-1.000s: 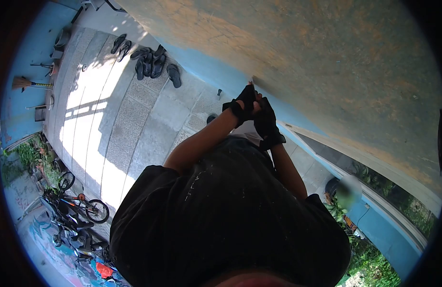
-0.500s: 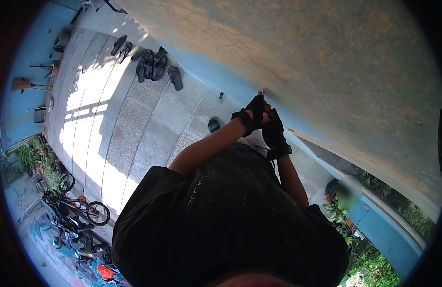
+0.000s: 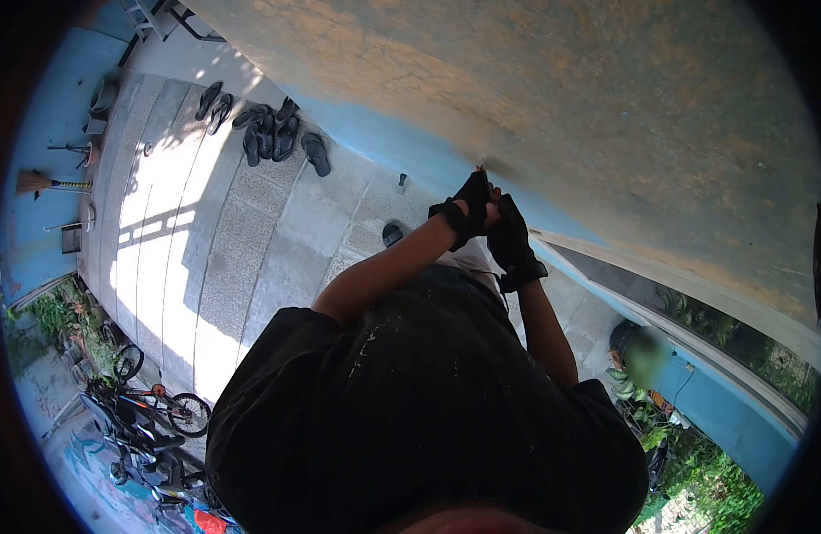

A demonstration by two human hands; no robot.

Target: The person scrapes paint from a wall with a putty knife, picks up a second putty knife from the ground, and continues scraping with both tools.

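My left hand (image 3: 466,212), in a black fingerless glove, is closed close to the painted wall (image 3: 553,98). Its fingertips are near the wall surface, where the wall's blue lower band meets the mottled brown part. Pressed up beside it is my right hand (image 3: 510,238), also in a black glove with its fingers closed. Something small is between the hands, but the gloves hide it and I cannot make it out. A dark blurred patch shows on the wall just beyond the fingertips.
Several dark sandals (image 3: 270,133) lie on the paved floor (image 3: 290,218) along the wall. A small dark object (image 3: 402,181) stands nearer my hands. A broom (image 3: 55,184) is at the far left, above a bicycle (image 3: 166,405) and motorcycles. A window ledge (image 3: 695,343) and plants are at right.
Both hands first shifted right and slightly down along the wall, staying together, then hardly moved. The view has tilted a little, with the sandals now further left.
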